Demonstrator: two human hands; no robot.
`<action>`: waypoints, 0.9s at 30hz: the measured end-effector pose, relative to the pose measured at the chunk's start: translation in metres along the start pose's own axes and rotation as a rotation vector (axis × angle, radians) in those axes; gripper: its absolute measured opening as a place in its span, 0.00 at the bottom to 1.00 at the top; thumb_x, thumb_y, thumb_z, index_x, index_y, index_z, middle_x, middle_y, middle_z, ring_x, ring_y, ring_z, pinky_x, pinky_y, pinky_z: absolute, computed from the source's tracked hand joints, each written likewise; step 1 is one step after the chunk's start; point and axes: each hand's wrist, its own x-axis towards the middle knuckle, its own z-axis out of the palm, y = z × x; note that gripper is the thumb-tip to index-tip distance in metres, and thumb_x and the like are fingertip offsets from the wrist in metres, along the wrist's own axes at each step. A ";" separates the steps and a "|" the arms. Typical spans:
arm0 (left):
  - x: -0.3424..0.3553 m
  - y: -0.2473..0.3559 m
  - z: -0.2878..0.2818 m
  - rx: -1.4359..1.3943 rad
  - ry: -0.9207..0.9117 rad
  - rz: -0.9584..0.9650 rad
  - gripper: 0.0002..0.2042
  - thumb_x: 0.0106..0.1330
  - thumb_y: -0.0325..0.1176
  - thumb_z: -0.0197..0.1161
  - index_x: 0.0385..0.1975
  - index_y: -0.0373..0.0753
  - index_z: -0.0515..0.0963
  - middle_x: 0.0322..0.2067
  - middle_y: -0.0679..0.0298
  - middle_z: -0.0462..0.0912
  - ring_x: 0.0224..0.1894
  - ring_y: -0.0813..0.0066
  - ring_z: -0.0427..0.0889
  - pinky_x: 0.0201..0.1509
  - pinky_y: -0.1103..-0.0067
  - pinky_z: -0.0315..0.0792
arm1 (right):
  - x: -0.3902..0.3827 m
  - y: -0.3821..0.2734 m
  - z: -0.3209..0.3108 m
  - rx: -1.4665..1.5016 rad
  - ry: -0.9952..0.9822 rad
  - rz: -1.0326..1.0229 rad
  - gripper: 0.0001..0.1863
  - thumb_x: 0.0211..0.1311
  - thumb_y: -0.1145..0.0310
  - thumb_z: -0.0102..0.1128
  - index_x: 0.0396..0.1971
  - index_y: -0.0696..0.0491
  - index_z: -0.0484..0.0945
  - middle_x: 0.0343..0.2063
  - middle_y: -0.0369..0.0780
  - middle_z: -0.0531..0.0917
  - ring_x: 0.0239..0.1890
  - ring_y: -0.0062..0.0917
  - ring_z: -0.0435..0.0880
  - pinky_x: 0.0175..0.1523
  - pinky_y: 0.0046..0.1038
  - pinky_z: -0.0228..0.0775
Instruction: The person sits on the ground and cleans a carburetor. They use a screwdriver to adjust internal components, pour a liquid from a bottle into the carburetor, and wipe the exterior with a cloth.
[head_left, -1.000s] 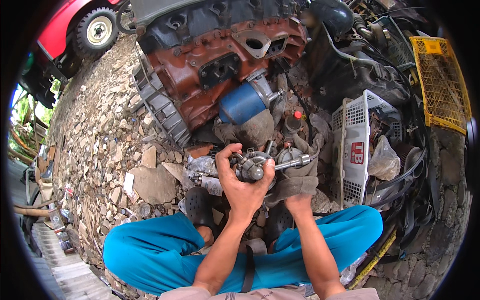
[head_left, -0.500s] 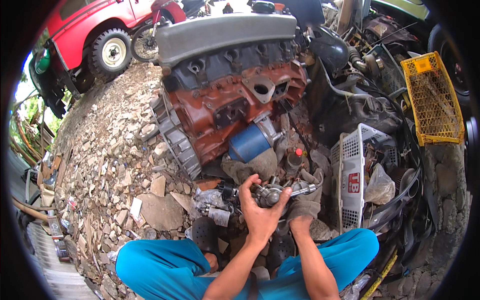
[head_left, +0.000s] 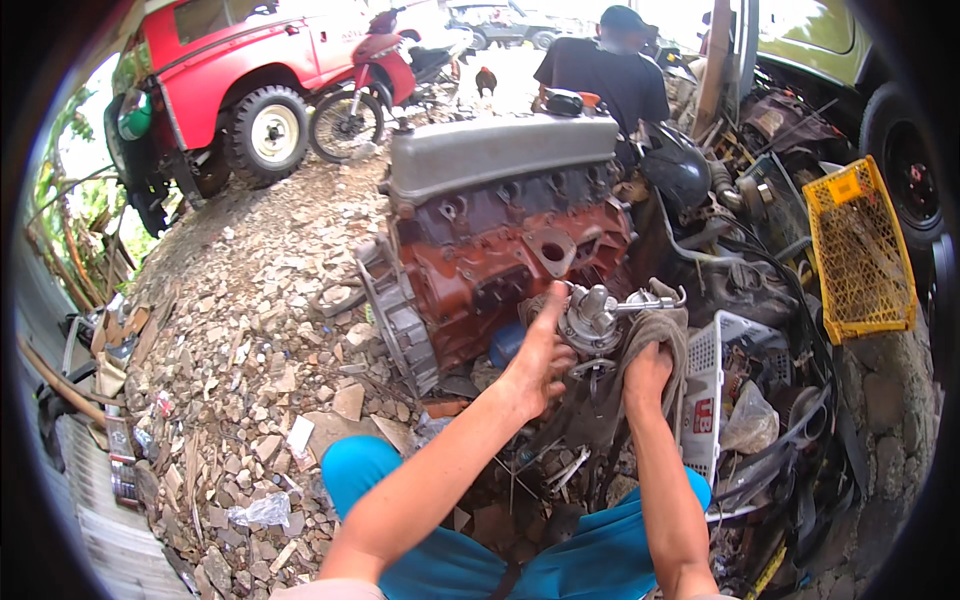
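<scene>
A silver metal pump (head_left: 592, 322) with a round body and a slim arm sticking out to its right is held up in front of the engine block (head_left: 470, 262). My left hand (head_left: 540, 365) grips the pump's left side, one digit pointing up along it and the others curled. In my right hand (head_left: 650, 378) is a grey-brown rag (head_left: 662, 335), bunched against the pump's right side below the arm. The pump hides part of the reddish-brown block, just under a flanged round opening. A blue cylindrical filter (head_left: 507, 345) shows partly behind my left hand.
A white plastic crate (head_left: 705, 385) of parts stands right of my right hand, with a yellow crate (head_left: 860, 250) farther right. Rubble (head_left: 270, 350) covers the ground at left. Beyond the engine are a person in dark clothes (head_left: 605, 75), a motorcycle (head_left: 375, 75) and a red vehicle (head_left: 235, 60).
Both hands have lifted the pump and rag up and away from me, up to the engine's side. The view has tilted up, bringing in the person behind the engine.
</scene>
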 end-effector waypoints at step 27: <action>-0.004 0.006 -0.079 -0.026 0.150 0.161 0.14 0.59 0.46 0.62 0.36 0.43 0.78 0.31 0.69 0.79 0.31 0.77 0.78 0.37 0.77 0.74 | 0.072 0.012 -0.029 0.654 -0.434 0.200 0.20 0.73 0.61 0.51 0.54 0.61 0.76 0.47 0.42 0.83 0.46 0.26 0.82 0.56 0.29 0.74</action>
